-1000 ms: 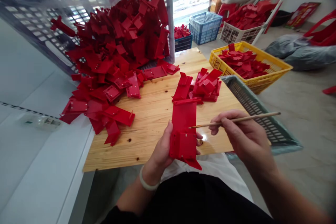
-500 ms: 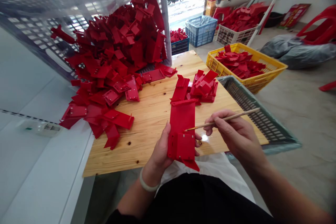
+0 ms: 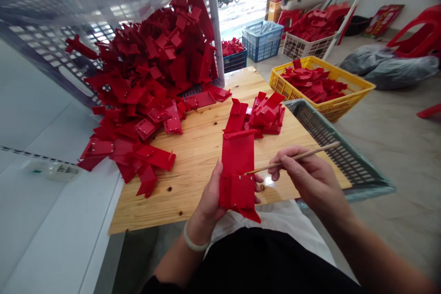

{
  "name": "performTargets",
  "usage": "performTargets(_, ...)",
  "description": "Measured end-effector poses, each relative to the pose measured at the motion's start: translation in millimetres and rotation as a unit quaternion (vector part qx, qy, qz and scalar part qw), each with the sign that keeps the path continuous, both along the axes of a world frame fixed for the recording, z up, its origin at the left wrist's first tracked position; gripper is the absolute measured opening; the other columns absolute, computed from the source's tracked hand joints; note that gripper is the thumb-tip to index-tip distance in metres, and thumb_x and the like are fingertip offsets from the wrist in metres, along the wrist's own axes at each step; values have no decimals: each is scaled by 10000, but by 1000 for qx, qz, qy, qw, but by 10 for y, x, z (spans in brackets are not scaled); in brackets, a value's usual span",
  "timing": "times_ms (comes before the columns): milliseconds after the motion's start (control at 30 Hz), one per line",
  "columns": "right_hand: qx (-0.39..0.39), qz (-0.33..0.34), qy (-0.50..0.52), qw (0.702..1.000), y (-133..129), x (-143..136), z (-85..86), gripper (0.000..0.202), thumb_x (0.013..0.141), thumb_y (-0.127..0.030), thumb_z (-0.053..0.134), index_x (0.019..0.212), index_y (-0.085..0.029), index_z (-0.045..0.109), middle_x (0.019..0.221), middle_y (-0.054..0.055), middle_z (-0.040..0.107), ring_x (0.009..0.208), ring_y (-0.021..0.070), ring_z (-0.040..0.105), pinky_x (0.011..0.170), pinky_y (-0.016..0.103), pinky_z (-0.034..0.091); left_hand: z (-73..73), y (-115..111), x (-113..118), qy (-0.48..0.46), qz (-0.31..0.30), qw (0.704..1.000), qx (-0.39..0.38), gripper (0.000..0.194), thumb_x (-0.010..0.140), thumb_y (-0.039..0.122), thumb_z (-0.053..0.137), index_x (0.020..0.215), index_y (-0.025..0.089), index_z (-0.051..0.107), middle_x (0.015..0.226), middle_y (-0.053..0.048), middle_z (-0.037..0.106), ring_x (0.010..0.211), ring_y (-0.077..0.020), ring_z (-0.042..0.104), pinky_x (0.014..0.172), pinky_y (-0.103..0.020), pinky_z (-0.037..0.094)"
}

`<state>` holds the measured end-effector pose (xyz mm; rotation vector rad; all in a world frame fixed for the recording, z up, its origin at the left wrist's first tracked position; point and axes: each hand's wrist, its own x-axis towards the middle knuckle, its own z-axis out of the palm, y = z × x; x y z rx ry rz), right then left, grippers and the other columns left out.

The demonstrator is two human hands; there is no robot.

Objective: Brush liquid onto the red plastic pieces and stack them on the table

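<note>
At the far left, we see red pieces heaped in a tipped crate; above the table's near edge, our left hand grips a red panel, our right hand pinching a thin brush.

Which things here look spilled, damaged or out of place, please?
The grey crate appears tipped on its side, and red pieces spill from it onto the wooden table in a loose heap; the held red piece shows no clear damage.
</note>
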<state>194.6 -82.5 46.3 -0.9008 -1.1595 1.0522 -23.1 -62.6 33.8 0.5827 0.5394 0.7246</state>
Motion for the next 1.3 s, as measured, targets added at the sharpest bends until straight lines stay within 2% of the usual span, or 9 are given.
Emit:
performTargets(333, -17, -8, 0, 1000, 31, 7, -68, 182, 1037, -385, 701, 1005, -207, 727, 816, 34, 750, 713, 185, 736, 678, 306, 631, -45, -17, -15, 8, 13, 1000, -21, 813, 1021, 767, 396, 1156, 61, 776, 1117, -224, 792, 876, -278, 775, 768, -392, 664)
performTargets(433, -13, -31, 29, 999, 47, 46, -101, 205, 1025, -397, 712, 977, -200, 744, 786, 42, 752, 676, 182, 727, 655, 297, 623, -77, 146, -93, 45, 30, 997, -46, 767, 1051, 708, 397, 1171, 43, 761, 1093, -243, 803, 875, -289, 794, 786, -386, 658)
performTargets(567, -11, -97, 93, 991, 97, 158, -210, 201, 966, -404, 784, 939, -206, 761, 764, 39, 749, 650, 169, 715, 646, 277, 614, 5, 786, -76, 164, 69, 983, 36, 622, 1091, 579, 408, 1161, 47, 723, 1002, -233, 812, 800, -290, 801, 747, -406, 650)
performTargets(700, -14, -130, 102, 986, 88, 274, -292, 216, 942, -414, 807, 955, -203, 764, 814, 53, 759, 666, 176, 707, 642, 289, 612, 194, 1624, 239, 253, 101, 946, 175, 552, 1073, 593, 488, 1122, 93, 717, 909, -155, 803, 729, -230, 764, 731, -347, 619)
performTargets(800, -15, -139, 90, 986, 43, 364, -324, 253, 939, -443, 803, 957, -197, 746, 807, 56, 752, 667, 184, 703, 635, 291, 602, 263, 2127, 536, 332, 120, 905, 237, 446, 1079, 518, 546, 1076, 111, 727, 921, -106, 788, 772, -201, 744, 775, -349, 613)
performTargets(900, -18, -185, 45, 982, -11, 512, -333, 271, 971, -476, 761, 976, -208, 724, 782, 44, 734, 678, 183, 703, 659, 288, 595, 232, 2375, 721, 419, 137, 845, 303, 324, 1033, 442, 674, 1139, 140, 724, 1112, -91, 766, 980, -225, 744, 914, -439, 616)
performTargets(1100, -49, -293, -183, 937, -26, 970, -430, 399, 939, -627, 708, 937, -229, 685, 765, 47, 743, 653, 208, 703, 643, 322, 583, 54, 2032, 582, 493, 141, 741, 433, 308, 944, 217, 694, 1239, 145, 748, 1420, -157, 704, 1396, -299, 594, 1258, -510, 378)
performTargets(1200, -82, -288, -245, 922, 15, 1128, -563, 418, 890, -650, 724, 867, -235, 682, 704, 49, 727, 617, 229, 696, 613, 337, 557, 36, 1630, 194, 501, 137, 714, 469, 354, 913, 265, 653, 1233, 169, 770, 1423, -132, 723, 1391, -289, 610, 1259, -454, 381)
performTargets(1300, -93, -282, -292, 909, 49, 1182, -693, 400, 895, -641, 685, 868, -242, 681, 694, 51, 719, 611, 244, 695, 611, 352, 550, 36, 1250, -449, 537, 153, 687, 465, 416, 887, 420, 653, 1202, 182, 786, 1333, -132, 773, 1289, -325, 680, 1179, -481, 466)
